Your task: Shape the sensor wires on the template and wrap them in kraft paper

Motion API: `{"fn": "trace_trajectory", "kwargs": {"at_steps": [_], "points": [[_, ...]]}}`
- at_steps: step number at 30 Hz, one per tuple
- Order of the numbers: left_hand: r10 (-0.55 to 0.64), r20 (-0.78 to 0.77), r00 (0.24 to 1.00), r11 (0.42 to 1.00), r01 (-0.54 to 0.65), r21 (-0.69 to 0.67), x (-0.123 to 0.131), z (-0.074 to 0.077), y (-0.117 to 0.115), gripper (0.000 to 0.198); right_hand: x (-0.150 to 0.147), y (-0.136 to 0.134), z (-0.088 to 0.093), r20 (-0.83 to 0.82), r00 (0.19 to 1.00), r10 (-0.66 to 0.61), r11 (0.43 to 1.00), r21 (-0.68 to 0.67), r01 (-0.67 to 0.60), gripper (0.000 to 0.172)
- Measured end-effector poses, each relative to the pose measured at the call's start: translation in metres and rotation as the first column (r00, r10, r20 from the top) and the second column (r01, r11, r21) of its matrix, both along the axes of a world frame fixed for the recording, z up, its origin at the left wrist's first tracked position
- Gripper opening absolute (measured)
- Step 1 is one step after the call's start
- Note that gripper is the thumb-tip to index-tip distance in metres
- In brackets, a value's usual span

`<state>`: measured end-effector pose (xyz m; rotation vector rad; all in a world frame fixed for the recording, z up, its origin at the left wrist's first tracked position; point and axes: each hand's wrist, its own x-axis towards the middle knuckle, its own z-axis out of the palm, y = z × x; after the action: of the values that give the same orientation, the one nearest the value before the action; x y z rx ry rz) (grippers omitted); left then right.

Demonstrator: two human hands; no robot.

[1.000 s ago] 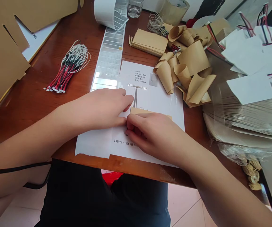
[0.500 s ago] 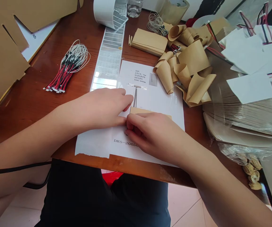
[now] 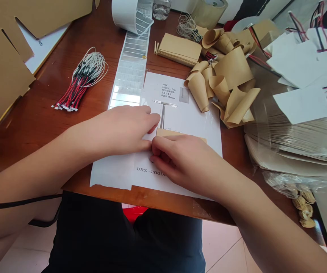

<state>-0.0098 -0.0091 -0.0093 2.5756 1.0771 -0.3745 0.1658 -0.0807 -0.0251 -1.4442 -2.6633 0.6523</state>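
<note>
1. The right hand (image 3: 184, 153) curls its fingers by the tan piece (image 3: 166, 132) (whether they grip it, I cannot tell).
2. That piece lies on the printed sheet (image 3: 194, 119), partly covered.
3. The left hand (image 3: 126, 127) rests alongside, fingers bent, their hold hidden.
4. Beyond: wire bundle (image 3: 85, 77), brown stack (image 3: 179, 48).

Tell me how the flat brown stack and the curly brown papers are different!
The brown stack lies flat, while the curly brown papers are bent and rolled. The brown stack is neatly piled; the curly brown papers are jumbled together. The curly brown papers spread wider than the brown stack. Both are light brown.
</note>
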Motion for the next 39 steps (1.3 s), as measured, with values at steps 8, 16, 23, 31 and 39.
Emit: {"fn": "trace_trajectory", "kwargs": {"at_steps": [8, 16, 23, 31, 39], "points": [[0.013, 0.003, 1.0, 1.0, -0.013, -0.017, 0.0, 0.0001, 0.0001, 0.033, 0.0005, -0.0007, 0.0011, 0.0, 1.0, -0.003, 1.0, 0.004, 0.003, 0.017], [0.013, -0.003, 1.0, 1.0, -0.013, -0.011, 0.0007, 0.0003, 0.0001, 0.031, 0.0005, 0.0007, 0.0021, 0.002, 1.0, -0.001, 1.0, -0.021, 0.001, 0.016], [-0.013, -0.022, 1.0, 1.0, 0.013, 0.002, 0.0014, 0.002, -0.0001, 0.031, -0.0005, 0.0005, 0.0017, 0.011, 1.0, -0.001, 1.0, -0.027, 0.001, 0.016], [0.007, -0.023, 1.0, 1.0, -0.007, -0.005, 0.0017, 0.0019, -0.0014, 0.032, -0.0002, 0.0004, 0.0018, -0.01, 1.0, 0.0, 1.0, -0.01, 0.0, 0.017], [-0.005, -0.02, 1.0, 1.0, 0.005, 0.0, 0.0012, 0.0009, -0.0005, 0.034, 0.0007, 0.0007, 0.0023, -0.007, 1.0, 0.0, 1.0, -0.012, 0.0, 0.019]]}}
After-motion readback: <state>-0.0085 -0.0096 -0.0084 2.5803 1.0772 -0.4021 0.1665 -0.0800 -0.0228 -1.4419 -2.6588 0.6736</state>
